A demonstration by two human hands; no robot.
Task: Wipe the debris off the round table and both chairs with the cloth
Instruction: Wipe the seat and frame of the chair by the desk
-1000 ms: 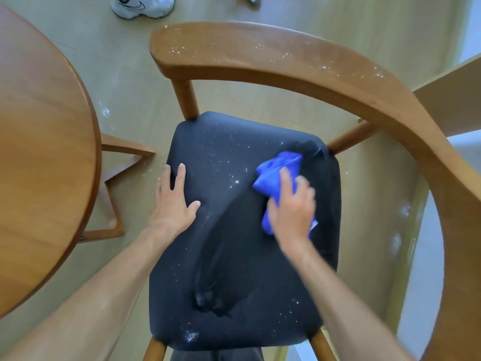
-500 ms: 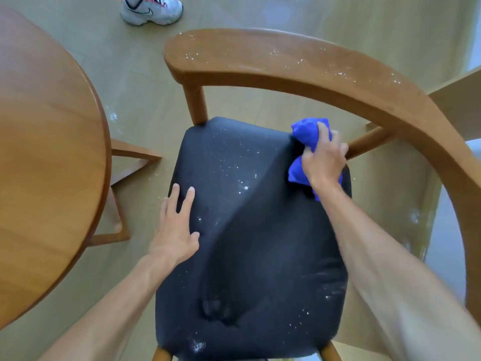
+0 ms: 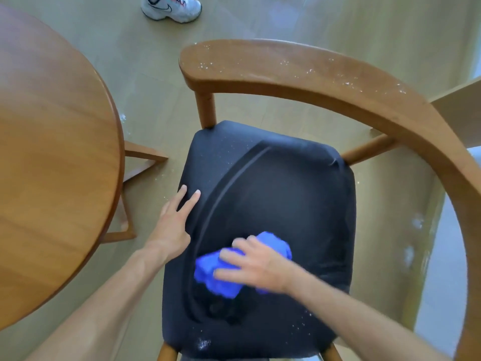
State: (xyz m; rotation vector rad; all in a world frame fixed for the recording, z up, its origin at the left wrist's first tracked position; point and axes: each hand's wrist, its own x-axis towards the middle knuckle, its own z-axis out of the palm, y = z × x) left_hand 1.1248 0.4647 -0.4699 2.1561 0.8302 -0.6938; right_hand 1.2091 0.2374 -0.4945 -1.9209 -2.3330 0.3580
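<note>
A wooden chair with a black padded seat (image 3: 281,194) is below me. My right hand (image 3: 256,264) presses a bunched blue cloth (image 3: 216,277) onto the near-left part of the seat, fingers spread over it and blurred. My left hand (image 3: 174,220) rests flat on the seat's left edge, fingers straight. White specks lie on the seat's far-left area, its near edge and along the curved wooden backrest (image 3: 299,71). The round wooden table (image 3: 52,157) fills the left side.
A person's white sneaker (image 3: 171,7) stands on the floor at the top. Table legs (image 3: 135,162) reach out between table and chair. White debris dots the floor by the table and at the right. Another wooden piece (image 3: 463,110) shows at the right edge.
My right hand swept the cloth from the seat's far-right corner back toward the near-left part. Left hand stayed on the left edge. The view shifted downward slightly.
</note>
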